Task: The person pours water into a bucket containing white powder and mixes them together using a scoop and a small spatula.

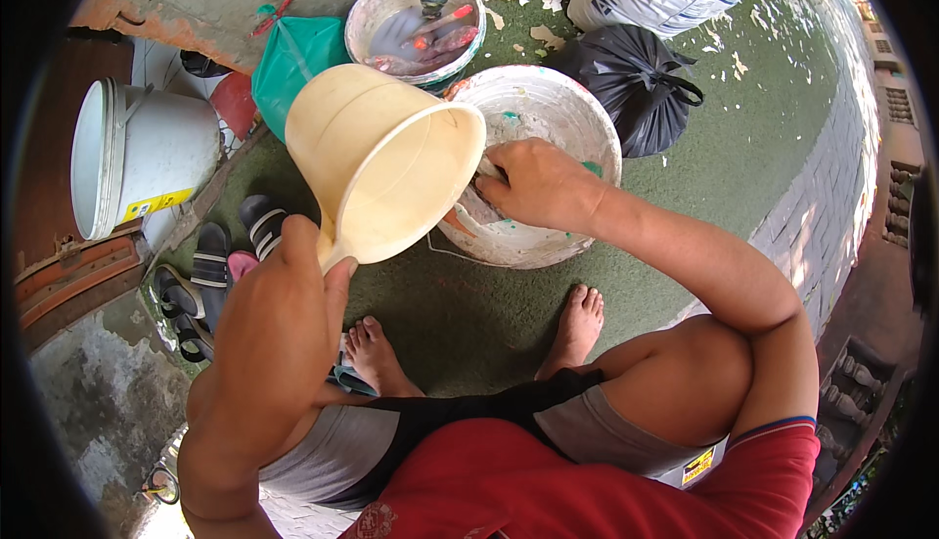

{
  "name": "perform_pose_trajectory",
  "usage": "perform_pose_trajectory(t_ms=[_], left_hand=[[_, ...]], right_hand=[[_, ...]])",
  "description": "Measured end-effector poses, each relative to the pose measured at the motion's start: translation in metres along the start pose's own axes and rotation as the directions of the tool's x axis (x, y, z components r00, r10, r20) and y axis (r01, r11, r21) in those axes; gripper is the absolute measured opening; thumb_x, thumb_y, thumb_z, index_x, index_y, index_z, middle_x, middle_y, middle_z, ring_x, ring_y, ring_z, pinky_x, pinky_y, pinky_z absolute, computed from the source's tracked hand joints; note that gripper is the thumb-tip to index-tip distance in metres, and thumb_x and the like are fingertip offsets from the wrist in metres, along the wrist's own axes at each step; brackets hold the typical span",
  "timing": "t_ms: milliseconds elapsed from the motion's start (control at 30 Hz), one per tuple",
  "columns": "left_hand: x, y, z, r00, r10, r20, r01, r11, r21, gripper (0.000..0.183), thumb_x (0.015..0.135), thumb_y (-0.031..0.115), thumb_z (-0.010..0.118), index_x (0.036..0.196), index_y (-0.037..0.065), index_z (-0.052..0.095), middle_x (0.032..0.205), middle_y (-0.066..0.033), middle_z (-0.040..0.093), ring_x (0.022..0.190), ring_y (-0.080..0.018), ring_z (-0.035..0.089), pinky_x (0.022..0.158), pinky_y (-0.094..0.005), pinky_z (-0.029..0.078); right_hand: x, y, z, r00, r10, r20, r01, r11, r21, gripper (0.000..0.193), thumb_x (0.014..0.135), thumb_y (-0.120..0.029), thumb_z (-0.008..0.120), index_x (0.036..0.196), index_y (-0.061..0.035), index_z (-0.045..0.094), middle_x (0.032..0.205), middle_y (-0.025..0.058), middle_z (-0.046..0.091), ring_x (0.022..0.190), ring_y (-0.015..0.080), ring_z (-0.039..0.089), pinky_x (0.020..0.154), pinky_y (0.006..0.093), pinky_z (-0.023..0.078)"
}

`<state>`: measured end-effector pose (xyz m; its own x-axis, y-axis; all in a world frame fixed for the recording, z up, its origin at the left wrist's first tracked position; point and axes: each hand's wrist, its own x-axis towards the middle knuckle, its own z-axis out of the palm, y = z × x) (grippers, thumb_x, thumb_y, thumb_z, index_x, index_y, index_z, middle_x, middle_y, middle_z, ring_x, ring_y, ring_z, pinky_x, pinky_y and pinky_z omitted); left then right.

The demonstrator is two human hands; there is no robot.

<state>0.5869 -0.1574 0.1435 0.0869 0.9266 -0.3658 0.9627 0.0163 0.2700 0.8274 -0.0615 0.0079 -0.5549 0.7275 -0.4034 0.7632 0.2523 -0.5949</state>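
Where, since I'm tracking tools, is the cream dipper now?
In the head view, the cream dipper is left of centre, held in the left hand, with the larger whitish tub to its right.

1. Left of centre: the left hand [279, 319] holds a tilted, cream plastic dipper [386, 162].
2. Centre: the right hand [541, 187] grips a pale, mostly hidden handle [486, 166] over a round, white, smeared tub [584, 113].

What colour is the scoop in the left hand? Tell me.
The scoop is pale cream-yellow, clearest in the head view.
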Motion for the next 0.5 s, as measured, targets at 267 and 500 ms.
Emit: perform_pose_trajectory(t_ms=[267, 500], left_hand=[[-0.015, -0.002, -0.019, 0.989, -0.149, 0.022, 0.150, 0.982, -0.116, 0.026, 0.093, 0.018, 0.064, 0.104, 0.002, 0.046, 0.084, -0.0258, 0.064, 0.079, -0.0467, 0.063, 0.066, -0.0528, 0.047], [-0.018, -0.006, -0.022, 0.992, -0.118, -0.034, 0.112, 0.983, -0.143, 0.024, 0.093, 0.018, 0.063, 0.104, 0.003, 0.047, 0.075, -0.0222, 0.064, 0.072, -0.0434, 0.064, 0.063, -0.0500, 0.047]], right_hand=[[0.001, 0.000, 0.010, 0.995, -0.102, -0.001, 0.101, 0.993, -0.060, 0.027, 0.087, -0.022, 0.059, 0.081, 0.0039, 0.065, 0.082, 0.0273, 0.065, 0.082, 0.0447, 0.065, 0.080, 0.0500, 0.052], [0.003, 0.008, 0.018, 0.998, -0.065, -0.009, 0.063, 0.987, -0.149, 0.026, 0.087, -0.021, 0.059, 0.082, 0.0038, 0.066, 0.084, 0.0270, 0.066, 0.083, 0.0435, 0.065, 0.080, 0.0495, 0.053]])
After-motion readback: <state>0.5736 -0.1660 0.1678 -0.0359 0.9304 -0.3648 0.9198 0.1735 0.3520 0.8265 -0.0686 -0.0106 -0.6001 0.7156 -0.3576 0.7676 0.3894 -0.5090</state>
